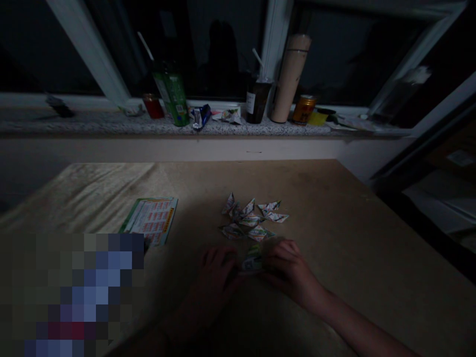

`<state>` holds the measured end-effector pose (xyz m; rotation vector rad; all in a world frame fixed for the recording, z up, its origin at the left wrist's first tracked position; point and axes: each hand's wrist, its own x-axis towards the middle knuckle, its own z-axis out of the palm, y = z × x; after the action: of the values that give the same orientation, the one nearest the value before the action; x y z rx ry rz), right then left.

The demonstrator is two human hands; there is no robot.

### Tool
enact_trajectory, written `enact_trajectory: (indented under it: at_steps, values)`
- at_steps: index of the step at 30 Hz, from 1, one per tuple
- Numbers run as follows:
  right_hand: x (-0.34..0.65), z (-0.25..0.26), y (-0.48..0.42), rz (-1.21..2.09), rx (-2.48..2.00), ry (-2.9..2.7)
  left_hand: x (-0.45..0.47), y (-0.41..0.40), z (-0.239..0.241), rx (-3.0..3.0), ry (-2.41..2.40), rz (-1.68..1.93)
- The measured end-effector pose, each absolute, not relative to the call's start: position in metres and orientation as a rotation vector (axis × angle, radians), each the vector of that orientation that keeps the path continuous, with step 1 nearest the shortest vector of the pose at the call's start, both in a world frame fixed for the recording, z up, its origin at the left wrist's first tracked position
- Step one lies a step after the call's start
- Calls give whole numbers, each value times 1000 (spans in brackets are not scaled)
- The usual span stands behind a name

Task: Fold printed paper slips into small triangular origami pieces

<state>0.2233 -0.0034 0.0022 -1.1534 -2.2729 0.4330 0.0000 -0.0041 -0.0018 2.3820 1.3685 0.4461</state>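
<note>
Between my two hands is a small piece of printed paper [253, 261] with green and white patches, seemingly partly folded. My left hand [217, 267] has its curled fingers at the paper's left edge. On the right edge, the fingers of my right hand [288, 263] are closed, and they cover part of the sheet. Just beyond lie several pointed folded paper pieces [250, 219] made from similar printed paper, grouped close together. The light is dim, so the fingertips and the exact folds are hard to make out.
A pad of printed sheets [154, 218] lies to the left on the brown table [327, 198]. Along the granite windowsill [223, 130] stand green bottles [176, 99], a dark cup with a straw [257, 101], a tall beige flask [292, 79] and an orange can [304, 110]. The lower left is pixelated.
</note>
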Motion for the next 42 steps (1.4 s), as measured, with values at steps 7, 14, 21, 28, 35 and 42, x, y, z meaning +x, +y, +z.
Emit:
enact_trajectory:
  at_steps: [7,14,21,28,35,42]
  values:
    - [218,-6,-1,416,-1271,-2183,4,-1,-3,2382,1449,455]
    - [215,-10,0,411,-1363,-2225,6,1,-2,2347,1497,455]
    - [212,-14,1,378,-1411,-2278,6,0,1,2344,1476,431]
    - [211,-14,3,394,-1442,-2257,6,-2,-3,2383,1524,496]
    - [207,-23,3,241,-1440,-2304,20,-51,-12,2838,1203,503]
    - [203,-25,3,33,-1438,-2403,22,-61,-16,2659,1195,155]
